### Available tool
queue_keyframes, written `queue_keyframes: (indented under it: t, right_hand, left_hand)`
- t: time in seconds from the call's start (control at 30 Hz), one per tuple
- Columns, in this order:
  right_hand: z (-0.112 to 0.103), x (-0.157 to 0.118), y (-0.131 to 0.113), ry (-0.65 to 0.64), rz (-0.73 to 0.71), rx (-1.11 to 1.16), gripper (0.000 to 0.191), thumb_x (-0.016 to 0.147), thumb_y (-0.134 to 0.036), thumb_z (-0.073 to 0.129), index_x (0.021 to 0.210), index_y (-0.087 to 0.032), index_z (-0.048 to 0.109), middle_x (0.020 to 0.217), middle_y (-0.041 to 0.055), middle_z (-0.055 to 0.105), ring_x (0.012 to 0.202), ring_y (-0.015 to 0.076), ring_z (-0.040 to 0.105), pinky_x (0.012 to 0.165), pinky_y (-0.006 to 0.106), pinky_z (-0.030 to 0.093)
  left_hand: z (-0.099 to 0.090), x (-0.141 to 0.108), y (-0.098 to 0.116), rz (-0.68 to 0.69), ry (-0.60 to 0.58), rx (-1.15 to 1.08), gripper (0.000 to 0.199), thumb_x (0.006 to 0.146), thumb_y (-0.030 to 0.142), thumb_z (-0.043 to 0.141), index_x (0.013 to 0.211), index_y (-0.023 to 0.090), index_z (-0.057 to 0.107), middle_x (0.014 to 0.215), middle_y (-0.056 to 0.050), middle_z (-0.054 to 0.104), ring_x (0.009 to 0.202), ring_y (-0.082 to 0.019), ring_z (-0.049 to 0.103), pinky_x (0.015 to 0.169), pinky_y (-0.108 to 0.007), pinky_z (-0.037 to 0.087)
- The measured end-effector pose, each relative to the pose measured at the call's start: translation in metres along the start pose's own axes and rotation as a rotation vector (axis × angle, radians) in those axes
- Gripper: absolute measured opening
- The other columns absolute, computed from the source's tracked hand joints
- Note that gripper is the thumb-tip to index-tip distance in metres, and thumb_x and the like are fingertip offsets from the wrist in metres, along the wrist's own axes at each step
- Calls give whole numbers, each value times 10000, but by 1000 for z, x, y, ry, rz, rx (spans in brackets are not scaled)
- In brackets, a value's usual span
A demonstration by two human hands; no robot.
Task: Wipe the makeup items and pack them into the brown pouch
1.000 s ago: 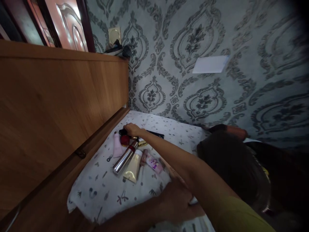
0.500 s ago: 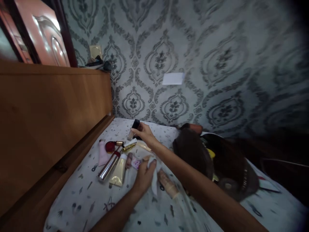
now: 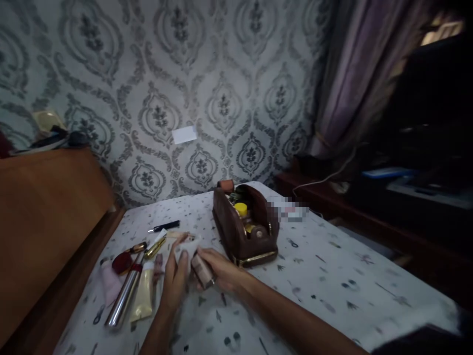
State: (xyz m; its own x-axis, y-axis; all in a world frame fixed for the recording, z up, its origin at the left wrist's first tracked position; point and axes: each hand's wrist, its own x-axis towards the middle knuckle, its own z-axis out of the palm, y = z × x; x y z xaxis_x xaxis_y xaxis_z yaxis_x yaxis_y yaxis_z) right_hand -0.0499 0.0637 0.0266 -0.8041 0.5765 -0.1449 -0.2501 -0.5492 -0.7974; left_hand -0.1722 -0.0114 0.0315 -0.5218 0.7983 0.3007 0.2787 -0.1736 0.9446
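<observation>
Clasping bottle (image 3: 202,271) firmly in right hand (image 3: 220,268); pinching tissue (image 3: 188,249) in left hand (image 3: 175,278), just beside bottle. Seemingly wiping it, with bag (image 3: 229,224) beyond the grip. Next, best hold bottle steady and press tissue along it.

The far end of the bottle (image 3: 202,272) is hidden by the right hand (image 3: 222,270) and the blurred white wipe (image 3: 187,251) in the left hand (image 3: 176,271). The brown bag (image 3: 226,228) conceals the lower part of its contents. A pixelated patch (image 3: 290,209) masks whatever lies right of it. The near edge cuts both forearms; the left edge cuts the wooden board (image 3: 48,212).
</observation>
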Motion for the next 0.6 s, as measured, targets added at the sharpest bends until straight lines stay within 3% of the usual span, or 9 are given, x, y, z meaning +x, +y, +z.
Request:
queue_keyframes:
  t: [0.1, 0.2, 0.3, 0.4, 0.5, 0.6]
  right_hand:
    - [-10, -7, 6, -62, 72, -27, 394, 802, -504, 712, 911, -131, 645, 645, -5, 632, 485, 115, 582, 416, 215, 484]
    - [-19, -6, 10, -142, 197, -62, 423, 902, -539, 566, 873, -121, 628, 610, 8, 631, 447, 121, 588, 386, 204, 465]
    - [-26, -3, 13, -189, 325, -83, 496, 971, -579, 414, 868, -130, 596, 599, 23, 643, 429, 134, 591, 386, 216, 467]
    - [-26, -9, 13, -214, 335, -12, 528, 969, -639, 363, 889, -157, 566, 576, 17, 637, 400, 137, 565, 360, 207, 425]
    - [-21, -25, 5, -238, 215, 92, 468, 945, -616, 468, 971, -166, 594, 599, 3, 644, 382, 101, 522, 333, 160, 337]
    - [-20, -36, -7, -318, 216, 137, 491, 924, -612, 524, 1033, -146, 631, 612, 7, 644, 391, 88, 510, 343, 156, 315]
  left_hand:
    - [8, -4, 1, 90, -165, 16, 472, 852, 561, 596, 1143, 195, 661, 1162, -93, 696, 1219, -287, 583, 1102, -422, 412]
    - [11, -4, 1, 33, -173, 72, 480, 819, 603, 600, 1029, 179, 681, 994, -88, 731, 1001, -293, 666, 945, -405, 524]
    - [11, -4, 6, 22, -148, 176, 472, 735, 643, 646, 829, 182, 687, 796, -69, 717, 851, -295, 666, 890, -395, 537]
    - [13, -4, 17, 3, -86, 211, 435, 712, 631, 664, 739, 197, 673, 740, -64, 699, 845, -298, 658, 874, -379, 526]
    - [16, 4, 28, 21, 109, 118, 395, 721, 563, 699, 836, 185, 691, 865, -69, 719, 990, -287, 644, 955, -356, 485]
    - [17, 16, 35, 9, 332, -20, 419, 786, 545, 637, 939, 158, 683, 928, -62, 711, 997, -249, 645, 960, -356, 484]
